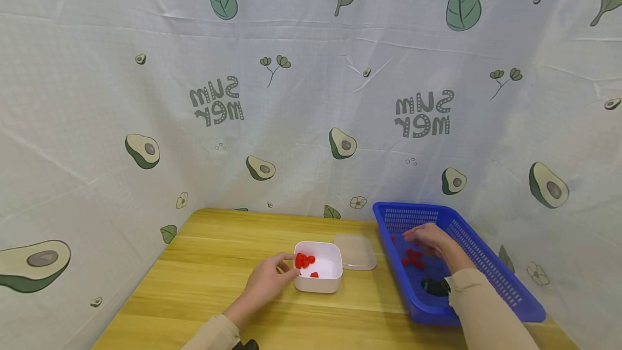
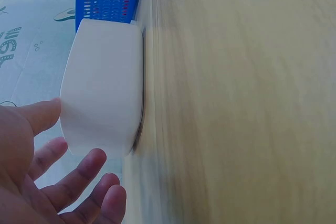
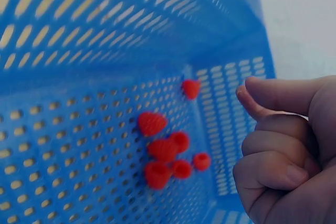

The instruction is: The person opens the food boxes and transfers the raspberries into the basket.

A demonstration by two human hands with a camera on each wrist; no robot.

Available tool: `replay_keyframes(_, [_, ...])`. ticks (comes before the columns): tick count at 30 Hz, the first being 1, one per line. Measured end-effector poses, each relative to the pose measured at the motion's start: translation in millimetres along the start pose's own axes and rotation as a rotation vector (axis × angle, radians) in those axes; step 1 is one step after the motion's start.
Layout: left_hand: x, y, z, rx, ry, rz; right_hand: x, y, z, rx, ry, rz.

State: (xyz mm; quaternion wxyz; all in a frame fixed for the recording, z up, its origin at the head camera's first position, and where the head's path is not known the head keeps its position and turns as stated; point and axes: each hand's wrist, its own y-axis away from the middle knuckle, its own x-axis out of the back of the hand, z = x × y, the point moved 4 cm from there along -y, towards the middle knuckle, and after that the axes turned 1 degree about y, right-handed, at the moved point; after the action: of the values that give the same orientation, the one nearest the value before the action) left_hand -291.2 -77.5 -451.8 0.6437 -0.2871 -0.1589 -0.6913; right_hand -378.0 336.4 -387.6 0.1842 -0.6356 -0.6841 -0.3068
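My left hand (image 1: 268,277) is at the left side of a small white box (image 1: 318,284), thumb and forefinger at its rim. The left wrist view shows the other fingers relaxed beside the box. Several red raspberries (image 1: 303,261) lie in the box, most of them by its left wall. Over the blue basket (image 1: 423,312) at right is my right hand (image 1: 434,239). Its thumb and forefinger tips come close together, nothing visible between them, while the other fingers curl inward. Below and beside it, more raspberries (image 3: 163,149), some hollow, lie on the basket's perforated floor.
A translucent lid (image 1: 356,251) lies flat on the wooden table (image 1: 218,242), just right of the white box. A dark object (image 1: 434,287) shows by the right wrist, over the basket. A printed curtain (image 1: 301,96) hangs behind the table and along its sides.
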Motion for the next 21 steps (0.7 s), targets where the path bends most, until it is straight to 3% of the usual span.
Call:
replay_keyframes(11, [0.6, 1.1, 0.0, -0.027, -0.015, 0.008, -13, 3.2, -48, 0.074, -0.042, -0.036])
replay_keyframes(21, [0.2, 1.1, 0.3, -0.025, -0.013, 0.003, -30, 25.8, -100, 0.184, -0.075, -0.129])
